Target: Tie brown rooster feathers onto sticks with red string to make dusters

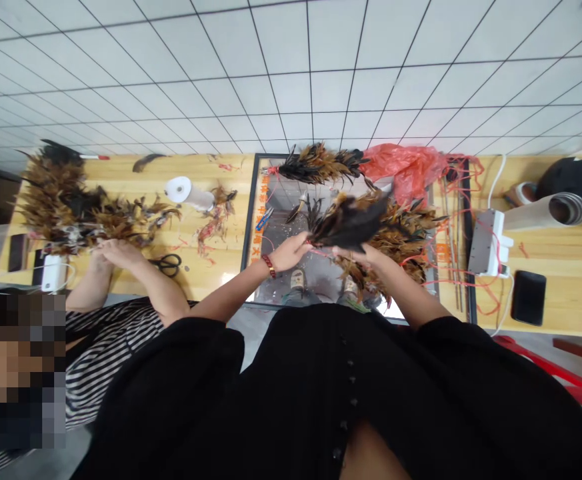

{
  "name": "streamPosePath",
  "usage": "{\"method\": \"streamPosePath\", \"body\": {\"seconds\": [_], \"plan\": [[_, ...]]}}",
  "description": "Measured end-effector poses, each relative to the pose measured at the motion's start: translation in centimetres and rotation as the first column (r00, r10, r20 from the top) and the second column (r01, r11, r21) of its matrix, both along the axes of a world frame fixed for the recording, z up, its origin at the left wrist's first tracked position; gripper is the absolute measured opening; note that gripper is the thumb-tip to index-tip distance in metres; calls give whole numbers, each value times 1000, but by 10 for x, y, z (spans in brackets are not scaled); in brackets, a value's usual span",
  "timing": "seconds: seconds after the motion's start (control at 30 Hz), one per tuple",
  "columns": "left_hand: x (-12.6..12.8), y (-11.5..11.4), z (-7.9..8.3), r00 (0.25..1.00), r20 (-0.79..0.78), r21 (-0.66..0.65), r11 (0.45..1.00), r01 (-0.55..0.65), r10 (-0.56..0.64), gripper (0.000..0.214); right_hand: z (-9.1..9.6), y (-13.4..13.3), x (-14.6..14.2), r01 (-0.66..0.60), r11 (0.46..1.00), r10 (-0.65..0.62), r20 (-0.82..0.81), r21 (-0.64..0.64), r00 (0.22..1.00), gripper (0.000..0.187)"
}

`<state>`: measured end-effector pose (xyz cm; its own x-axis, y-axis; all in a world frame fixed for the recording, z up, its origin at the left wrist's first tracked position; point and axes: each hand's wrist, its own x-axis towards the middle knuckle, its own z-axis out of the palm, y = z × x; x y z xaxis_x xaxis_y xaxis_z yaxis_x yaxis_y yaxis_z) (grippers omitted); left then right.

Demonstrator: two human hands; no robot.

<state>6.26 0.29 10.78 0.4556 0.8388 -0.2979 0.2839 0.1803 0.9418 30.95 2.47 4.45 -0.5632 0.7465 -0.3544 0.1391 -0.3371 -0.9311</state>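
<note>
A bunch of dark feathers [353, 225] is held between my hands over the glass top. My left hand [293, 251], with a red bead bracelet at the wrist, pinches its tied left end. My right hand [358, 255] grips the bunch from below, its fingers partly hidden by the feathers. Beneath and to the right lies a pile of brown feathers [405, 237]. Behind it, near the wall, is a tied feather bundle [323, 165] beside a red plastic bag [403, 170]. Pink string [451, 263] trails on the right. A blue-handled cutter [265, 219] lies left of my hands.
At the left, a co-worker's hands [115, 252] work at a heap of feathers [55, 193]. Near them are scissors [168, 265] and a white roll [179, 190]. To the right are a power strip [488, 242], clear film roll [545, 212] and phone [528, 297]. A tiled wall [281, 87] stands behind.
</note>
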Motion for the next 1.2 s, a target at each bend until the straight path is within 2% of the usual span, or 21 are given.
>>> {"method": "streamPosePath", "body": {"seconds": [0.03, 0.1, 0.17, 0.2, 0.27, 0.3, 0.37, 0.43, 0.5, 0.63, 0.77, 0.9, 1.03, 1.13, 1.2], "plan": [[3, -2, -4, 990, 103, -124, 988, -88, 101, 20, 1, -5, 3, -21, 999, 19, 71, 24, 997, 29], [11, -6, -10, 914, 275, -389, 904, -178, 298, 27, 7, -14, 4, -117, 984, 71, 310, 134, 948, 25], [21, -10, -13, 816, 356, -570, 798, -196, 454, 30, 21, -21, 2, -163, 932, -34, 527, 323, 849, 21], [25, -12, -14, 776, 367, -622, 756, -206, 513, 30, 29, -24, -1, -149, 890, -143, 575, 430, 805, 23], [32, -13, -12, 716, 365, -682, 694, -230, 595, 27, 47, -32, -9, -111, 793, -327, 573, 599, 751, 31], [35, -13, -10, 694, 363, -699, 674, -239, 622, 25, 54, -35, -14, -116, 757, -363, 562, 643, 744, 34], [38, -12, -7, 662, 364, -719, 649, -248, 655, 23, 63, -42, -24, -184, 723, -339, 575, 666, 745, 39], [39, -11, -4, 646, 364, -732, 635, -247, 671, 22, 64, -45, -31, -270, 724, -275, 625, 635, 731, 34], [40, -10, -2, 633, 363, -742, 623, -248, 684, 21, 58, -45, -35, -290, 746, -225, 637, 599, 738, 27], [39, -9, -1, 575, 370, -770, 587, -249, 730, 19, 42, -41, -32, -96, 814, -230, 471, 572, 852, 25], [42, -10, -1, 525, 391, -794, 565, -222, 756, 18, 33, -37, -28, 52, 883, -249, 372, 466, 894, 23], [46, -10, -3, 552, 366, -753, 587, -298, 749, 21, 30, -37, -31, 176, 888, -309, 266, 425, 913, 26], [48, -9, -4, 598, 345, -721, 612, -324, 723, 25, 28, -39, -36, 96, 941, -185, 256, 325, 949, 28], [47, -10, -3, 624, 348, -728, 621, -291, 700, 28, 28, -38, -35, 155, 932, -235, 224, 327, 946, 36], [46, -11, -2, 644, 366, -736, 632, -241, 672, 27, 28, -35, -33, 233, 872, -333, 173, 430, 927, 38]]}}
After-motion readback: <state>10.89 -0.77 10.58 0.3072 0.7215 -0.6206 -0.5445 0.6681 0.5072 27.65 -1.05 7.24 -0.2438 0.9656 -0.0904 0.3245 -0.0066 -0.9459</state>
